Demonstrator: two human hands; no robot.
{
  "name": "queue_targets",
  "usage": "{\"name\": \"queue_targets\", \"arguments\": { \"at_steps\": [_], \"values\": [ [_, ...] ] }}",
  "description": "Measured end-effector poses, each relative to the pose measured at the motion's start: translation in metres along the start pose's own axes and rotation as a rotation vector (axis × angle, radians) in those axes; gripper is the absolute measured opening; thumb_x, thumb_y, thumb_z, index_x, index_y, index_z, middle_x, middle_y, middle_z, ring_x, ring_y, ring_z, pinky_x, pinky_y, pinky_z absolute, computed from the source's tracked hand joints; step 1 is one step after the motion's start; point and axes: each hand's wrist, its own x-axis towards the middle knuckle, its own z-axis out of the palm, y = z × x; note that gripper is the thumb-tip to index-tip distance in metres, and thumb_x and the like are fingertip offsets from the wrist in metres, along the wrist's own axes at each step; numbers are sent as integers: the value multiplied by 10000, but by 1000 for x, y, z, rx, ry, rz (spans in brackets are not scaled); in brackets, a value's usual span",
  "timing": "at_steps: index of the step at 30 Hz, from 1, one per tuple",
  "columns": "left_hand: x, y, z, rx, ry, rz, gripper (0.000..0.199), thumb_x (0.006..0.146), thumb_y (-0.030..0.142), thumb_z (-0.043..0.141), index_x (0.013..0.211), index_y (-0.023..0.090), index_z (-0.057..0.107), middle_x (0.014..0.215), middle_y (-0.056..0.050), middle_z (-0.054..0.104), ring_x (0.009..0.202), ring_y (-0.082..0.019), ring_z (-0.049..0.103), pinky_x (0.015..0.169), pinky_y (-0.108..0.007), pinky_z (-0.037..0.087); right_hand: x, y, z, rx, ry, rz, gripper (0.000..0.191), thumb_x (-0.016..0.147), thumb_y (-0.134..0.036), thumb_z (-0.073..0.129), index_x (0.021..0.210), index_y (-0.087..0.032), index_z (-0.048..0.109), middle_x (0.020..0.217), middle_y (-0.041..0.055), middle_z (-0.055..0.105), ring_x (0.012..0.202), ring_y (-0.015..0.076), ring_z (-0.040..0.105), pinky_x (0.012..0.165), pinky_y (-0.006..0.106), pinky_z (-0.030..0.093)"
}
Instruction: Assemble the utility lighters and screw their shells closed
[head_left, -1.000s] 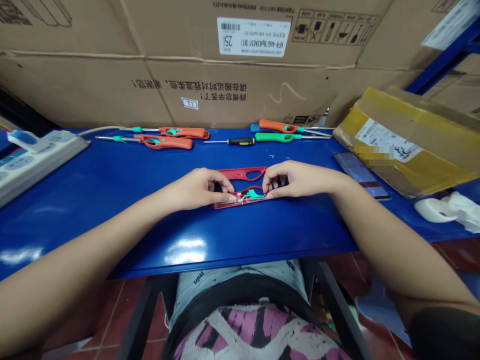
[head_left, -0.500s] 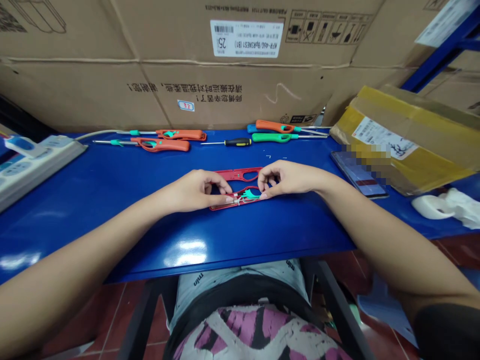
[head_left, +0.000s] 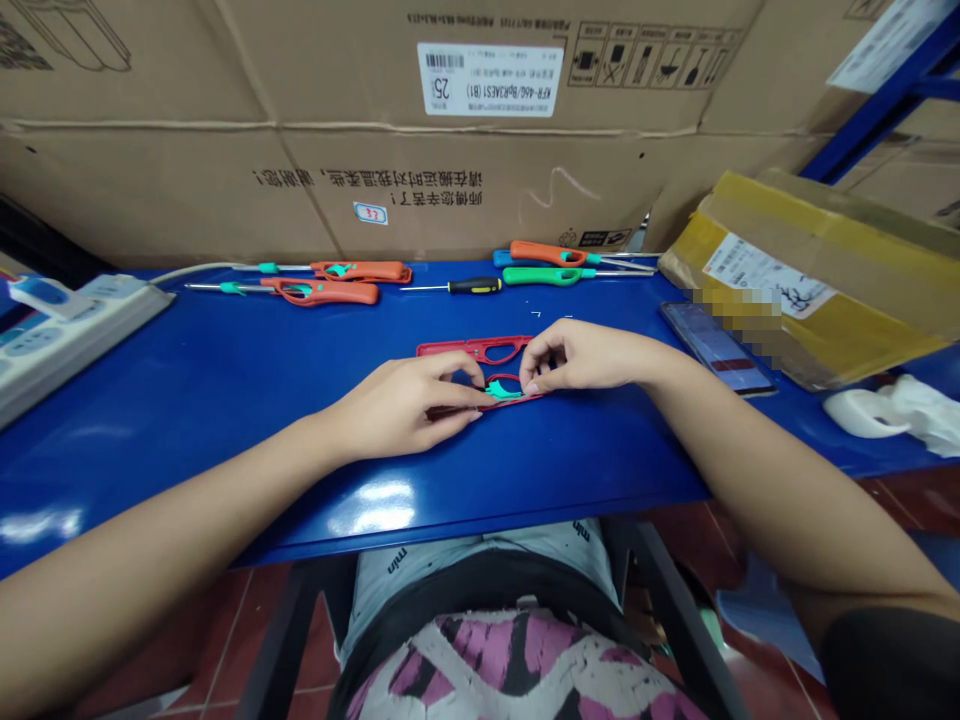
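Observation:
A red lighter half-shell (head_left: 534, 394) lies open side up on the blue table, with a green trigger (head_left: 504, 390) inside it. My left hand (head_left: 405, 402) is closed around its left part, thumb along the near edge and fingers over the top, hiding the parts there. Thumb and fingertips of my right hand (head_left: 581, 357) are pinched together at the right end, beside the trigger. Just beyond both hands rests the matching red half-shell (head_left: 472, 347), with a loop-shaped opening at its right; neither hand clearly holds it.
Orange lighters (head_left: 322, 291) and a screwdriver (head_left: 475, 286) lie along the back, with a green lighter (head_left: 544, 275) to their right. At the left edge sits a power strip (head_left: 82, 315). A phone (head_left: 712, 345), taped box (head_left: 825, 270) and white tape roll (head_left: 866, 413) occupy the right.
My left hand has shifted toward me and slightly right, and its fingers now cover the left inside of the near half-shell. The right hand has barely moved.

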Motion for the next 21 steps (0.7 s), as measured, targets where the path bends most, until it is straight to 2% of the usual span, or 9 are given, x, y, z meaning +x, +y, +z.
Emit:
{"name": "queue_targets", "arguments": {
  "at_steps": [3,12,16,21],
  "values": [
    [0,-1,4,9,2,-1,292,990,283,556,1202,286,758,1236,-47,664,810,-113,676,739,-241,526,0,0,1,2,5,-14,211,789,-329,709,917,-175,777,816,25,740,686,140,565,631,263,426],
    [1,0,4,38,21,12,309,997,273,533,1223,292,743,1230,-42,673,985,-167,690,805,-256,533,-4,-6,4,-76,39,-105,169,826,-242,685,969,-175,745,944,40,747,811,157,606,757,277,482],
    [0,0,3,54,0,-17,317,986,256,547,1241,304,729,1245,-25,679,903,-140,698,720,-224,515,-7,-10,3,-139,86,-177,160,825,-181,686,974,-166,745,976,43,732,856,156,608,802,274,485],
    [0,-1,1,135,5,34,295,993,267,533,1172,302,766,1269,-34,676,855,-135,690,689,-232,505,-8,-11,4,-161,88,-189,176,827,-138,655,978,-158,743,980,50,726,858,155,617,814,273,494]
  ]
}}
